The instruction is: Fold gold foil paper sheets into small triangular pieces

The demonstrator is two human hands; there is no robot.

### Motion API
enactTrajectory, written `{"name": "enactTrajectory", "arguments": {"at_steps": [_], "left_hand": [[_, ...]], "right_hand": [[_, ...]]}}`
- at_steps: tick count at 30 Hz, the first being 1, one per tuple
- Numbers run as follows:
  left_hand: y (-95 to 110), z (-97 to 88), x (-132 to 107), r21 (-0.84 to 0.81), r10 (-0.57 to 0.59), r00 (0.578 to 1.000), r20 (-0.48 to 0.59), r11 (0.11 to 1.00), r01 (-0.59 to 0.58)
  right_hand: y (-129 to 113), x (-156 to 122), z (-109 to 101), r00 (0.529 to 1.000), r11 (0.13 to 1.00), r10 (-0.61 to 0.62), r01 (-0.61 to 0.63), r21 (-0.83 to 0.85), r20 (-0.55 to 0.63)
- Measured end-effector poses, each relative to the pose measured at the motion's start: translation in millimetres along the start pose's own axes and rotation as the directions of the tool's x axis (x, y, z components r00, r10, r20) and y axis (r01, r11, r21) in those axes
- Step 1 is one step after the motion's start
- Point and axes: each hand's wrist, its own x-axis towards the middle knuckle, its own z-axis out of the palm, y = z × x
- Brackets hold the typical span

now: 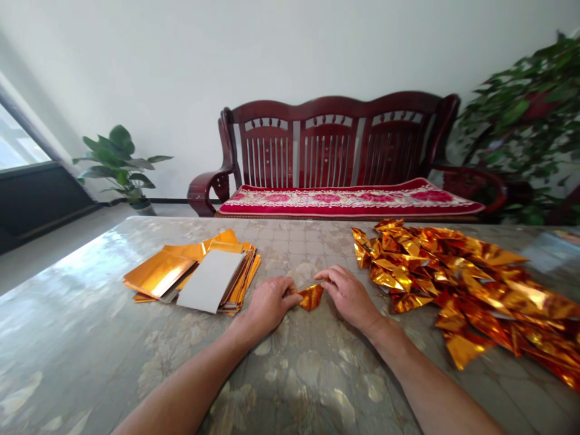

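Note:
Between my hands is a small folded piece of gold foil paper [311,297], shiny orange-gold and wider at the top than at the bottom. My left hand [273,299] is closed, pinching its left corner between thumb and fingers. At its right corner, my right hand [347,295] is closed too, thumb and fingertips against the foil. To the left lies a stack of flat gold foil sheets [165,266], with a grey-white sheet [212,279] face up on it. A heap of folded gold foil pieces [453,266] spreads over the right of the table.
A patterned, glossy cover lies over the table [290,368]. Behind it stands a dark red wooden bench [326,145] with a red-and-white floral cushion [348,200]. Potted plants [120,160] grow at left and right. Something clear, like plastic [550,251], lies at the table's far right.

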Motion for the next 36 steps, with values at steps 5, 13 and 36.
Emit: {"name": "enactTrajectory", "arguments": {"at_steps": [5, 13, 36], "left_hand": [[-8, 2.1, 6, -0.258, -0.065, 0.994, -0.086, 0.965, 0.041], [-9, 0.0, 6, -0.324, -0.018, 0.973, -0.229, 0.944, -0.058], [-20, -0.5, 0, -0.175, 0.290, 0.936, -0.201, 0.929, -0.326]], "right_hand": [[2, -3, -4, 0.995, 0.998, -0.069, 0.069, 0.008, 0.069], [-8, 0, -3, 0.995, 0.999, -0.014, 0.010, 0.044, 0.097], [-6, -7, -3, 0.960, 0.959, -0.274, 0.277, 0.062, -0.051]]}}
